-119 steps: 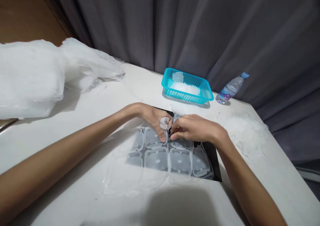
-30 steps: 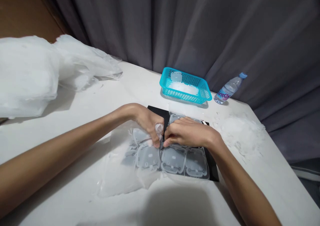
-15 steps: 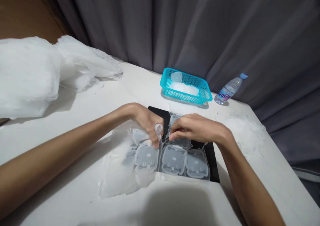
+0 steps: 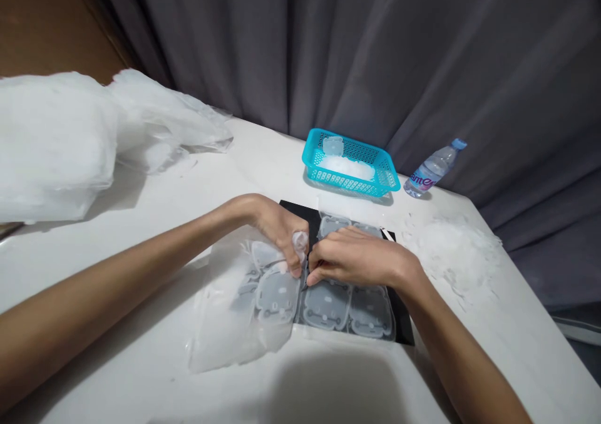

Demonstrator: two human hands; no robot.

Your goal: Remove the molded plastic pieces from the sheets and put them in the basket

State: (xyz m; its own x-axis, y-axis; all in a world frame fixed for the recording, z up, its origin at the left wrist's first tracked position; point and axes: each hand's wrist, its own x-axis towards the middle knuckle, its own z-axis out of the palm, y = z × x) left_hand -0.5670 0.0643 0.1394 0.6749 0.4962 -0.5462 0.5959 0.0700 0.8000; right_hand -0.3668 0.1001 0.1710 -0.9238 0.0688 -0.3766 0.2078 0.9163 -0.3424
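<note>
My left hand (image 4: 284,236) is closed on a translucent plastic sheet (image 4: 220,330), with a crumpled bit of it bunched by the thumb. The sheet carries several rounded, flat moulded plastic pieces (image 4: 276,294) and lies partly over a black board (image 4: 297,211). My right hand (image 4: 350,255) is closed low over the board, just right of the left fingers. It pinches a thin tool whose dark tip points down at the sheet; the fingers hide most of it, so its kind is unclear. More moulded pieces (image 4: 325,305) lie under and in front of that hand.
Behind the board stands a turquoise basket (image 4: 345,183) with white pieces inside. A water bottle (image 4: 429,170) is to its right. Plastic scraps (image 4: 460,248) are heaped on the right of the white table (image 4: 141,361). Large white plastic bags (image 4: 51,148) sit at left, before a grey curtain (image 4: 338,48).
My right hand has moved toward me and slightly left along the sheet, uncovering pieces at the back of the board. My left hand stays in place, still gripping the sheet.
</note>
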